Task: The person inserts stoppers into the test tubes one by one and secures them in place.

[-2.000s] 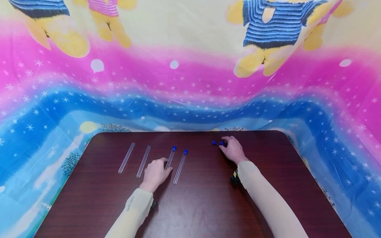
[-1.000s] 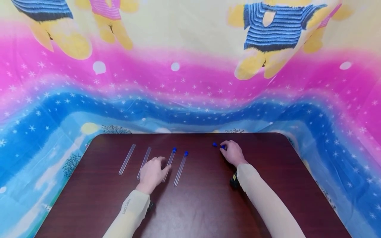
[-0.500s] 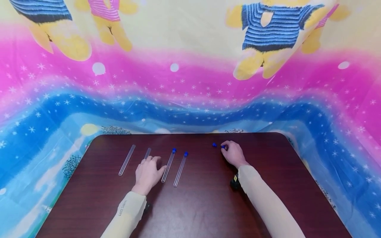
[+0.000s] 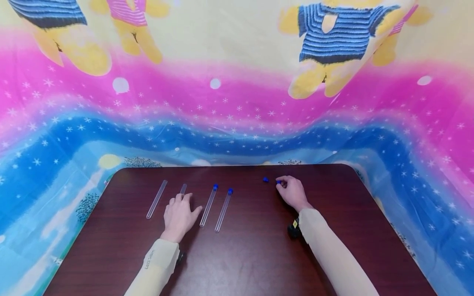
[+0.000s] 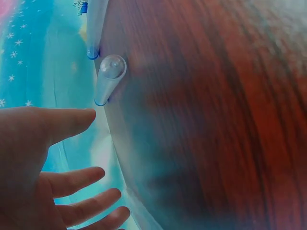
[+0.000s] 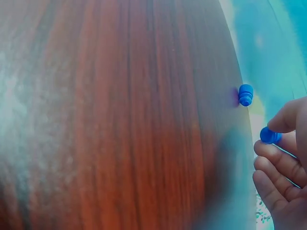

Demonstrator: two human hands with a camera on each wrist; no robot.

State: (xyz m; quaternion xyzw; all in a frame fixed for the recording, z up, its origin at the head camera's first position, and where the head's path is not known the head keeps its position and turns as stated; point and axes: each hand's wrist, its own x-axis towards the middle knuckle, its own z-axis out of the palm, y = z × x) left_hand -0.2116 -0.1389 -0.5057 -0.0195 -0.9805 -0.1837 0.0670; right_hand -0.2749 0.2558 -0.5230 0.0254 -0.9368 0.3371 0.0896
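Observation:
Between thumb and fingers, my right hand pinches a blue stopper at the table's far side. A second blue stopper lies just left of it. My left hand spreads over an uncapped clear test tube, hiding most of it. Its fingers look loosely extended, with nothing between them in the left wrist view. Left of that hand lies another uncapped test tube. To its right are two tubes with blue stoppers in their far ends, a nearer one and a farther one.
A dark red-brown wooden table carries everything, with rounded far corners. Behind and at the sides hangs a patterned cloth in pink, blue and cream, meeting the table's far edge.
My left hand has shifted left, off the third tube and onto the second. The right hand has closed on a stopper and drawn it slightly away from the other one.

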